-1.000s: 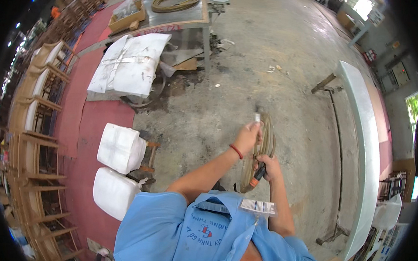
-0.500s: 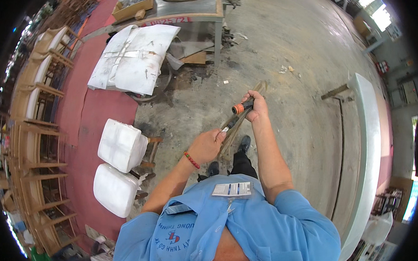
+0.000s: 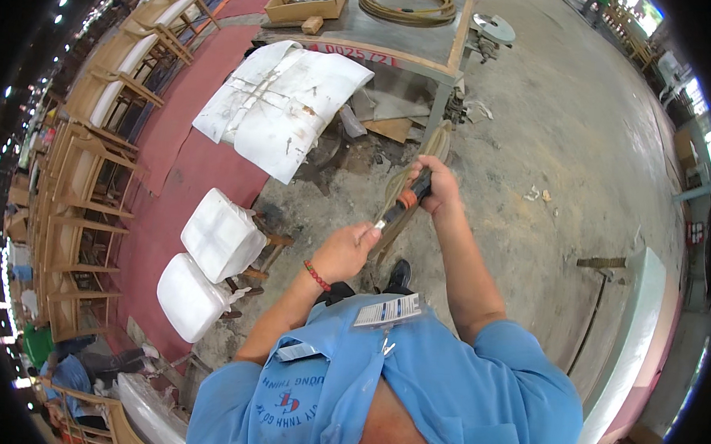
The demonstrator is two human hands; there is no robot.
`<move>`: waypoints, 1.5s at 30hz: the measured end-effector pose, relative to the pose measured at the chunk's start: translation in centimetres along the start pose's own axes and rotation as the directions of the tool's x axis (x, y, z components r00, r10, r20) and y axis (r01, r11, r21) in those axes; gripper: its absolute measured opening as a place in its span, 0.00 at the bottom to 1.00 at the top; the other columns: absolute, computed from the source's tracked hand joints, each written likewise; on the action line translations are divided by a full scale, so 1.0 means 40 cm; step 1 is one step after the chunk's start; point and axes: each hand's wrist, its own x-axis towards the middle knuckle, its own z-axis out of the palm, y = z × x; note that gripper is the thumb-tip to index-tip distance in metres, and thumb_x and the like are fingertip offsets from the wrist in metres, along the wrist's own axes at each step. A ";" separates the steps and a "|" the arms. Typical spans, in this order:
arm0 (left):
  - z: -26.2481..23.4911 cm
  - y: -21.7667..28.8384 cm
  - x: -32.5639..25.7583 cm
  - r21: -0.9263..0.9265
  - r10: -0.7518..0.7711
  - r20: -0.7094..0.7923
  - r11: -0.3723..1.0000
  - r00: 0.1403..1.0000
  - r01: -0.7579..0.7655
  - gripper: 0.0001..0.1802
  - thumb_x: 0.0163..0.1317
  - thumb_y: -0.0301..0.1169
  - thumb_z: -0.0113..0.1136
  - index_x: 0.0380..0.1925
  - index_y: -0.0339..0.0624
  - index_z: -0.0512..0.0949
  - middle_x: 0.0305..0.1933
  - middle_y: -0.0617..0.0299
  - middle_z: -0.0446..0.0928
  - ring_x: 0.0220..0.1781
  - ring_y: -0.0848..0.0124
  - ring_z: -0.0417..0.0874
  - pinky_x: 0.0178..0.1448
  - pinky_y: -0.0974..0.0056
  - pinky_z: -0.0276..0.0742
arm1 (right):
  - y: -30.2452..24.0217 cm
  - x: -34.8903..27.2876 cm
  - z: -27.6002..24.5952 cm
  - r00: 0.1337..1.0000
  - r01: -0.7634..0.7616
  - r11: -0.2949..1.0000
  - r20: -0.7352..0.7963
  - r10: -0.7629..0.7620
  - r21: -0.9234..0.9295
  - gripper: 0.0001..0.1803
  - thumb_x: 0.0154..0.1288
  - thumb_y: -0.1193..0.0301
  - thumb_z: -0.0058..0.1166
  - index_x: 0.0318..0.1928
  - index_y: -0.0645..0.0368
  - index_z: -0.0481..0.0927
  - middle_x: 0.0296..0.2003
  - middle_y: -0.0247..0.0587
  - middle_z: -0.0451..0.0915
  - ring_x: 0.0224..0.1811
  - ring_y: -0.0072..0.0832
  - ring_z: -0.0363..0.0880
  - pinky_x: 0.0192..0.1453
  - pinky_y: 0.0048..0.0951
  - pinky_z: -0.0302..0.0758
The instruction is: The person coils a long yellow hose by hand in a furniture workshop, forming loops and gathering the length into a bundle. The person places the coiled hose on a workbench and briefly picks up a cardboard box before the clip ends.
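Head view, centre of the frame: the left hand pinches the metal tip of a black-and-orange tool, the right hand wrapped tight around its handle, against a tan curved strip. Tool looks stiff, light; handle gives the surest hold.

Both hands on orange-black tool

Rough grey concrete floor, matt black tool handle with orange plastic collar, worn tan wooden strip, glossy white plastic-wrapped cushions, bare wooden chair frames.
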 end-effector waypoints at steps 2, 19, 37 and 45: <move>-0.020 -0.014 0.040 -0.005 0.010 -0.062 1.000 0.998 -0.011 0.21 0.69 0.44 0.44 0.34 0.35 0.75 0.19 0.55 0.68 0.25 0.67 0.69 0.33 0.61 0.68 | -0.011 0.049 0.034 1.000 -0.010 0.999 0.005 0.010 -0.037 0.06 0.59 0.71 0.52 0.30 0.58 0.70 0.23 0.35 0.73 0.23 0.27 0.73 0.26 0.33 0.72; -0.607 -0.232 0.239 -0.497 0.290 0.127 0.846 0.949 -0.192 0.46 0.52 0.46 0.68 0.63 0.35 0.56 0.53 0.57 0.70 0.54 0.68 0.70 0.58 0.62 0.68 | 0.193 0.159 0.784 0.886 0.440 0.728 0.388 -0.255 -0.526 0.21 0.61 0.60 0.55 0.47 0.64 0.72 0.31 0.38 0.75 0.34 0.27 0.76 0.40 0.32 0.76; -0.976 -0.018 0.588 -0.584 0.416 -0.732 0.024 0.539 -0.811 0.34 0.64 0.50 0.50 0.65 0.46 0.54 0.44 0.58 0.73 0.54 0.59 0.75 0.66 0.47 0.64 | 0.133 0.578 0.877 0.359 0.905 -0.121 0.885 -0.295 -0.408 0.26 0.40 0.76 0.65 0.44 0.60 0.72 0.32 0.45 0.76 0.34 0.44 0.78 0.36 0.36 0.75; -1.285 0.287 0.655 -0.436 0.472 -0.753 0.164 0.458 -0.885 0.16 0.64 0.35 0.47 0.43 0.32 0.65 0.29 0.61 0.61 0.34 0.70 0.66 0.50 0.58 0.65 | -0.109 0.652 1.215 0.205 0.965 0.182 0.976 -0.067 -0.190 0.31 0.45 0.63 0.68 0.49 0.60 0.71 0.37 0.48 0.77 0.38 0.45 0.78 0.44 0.35 0.73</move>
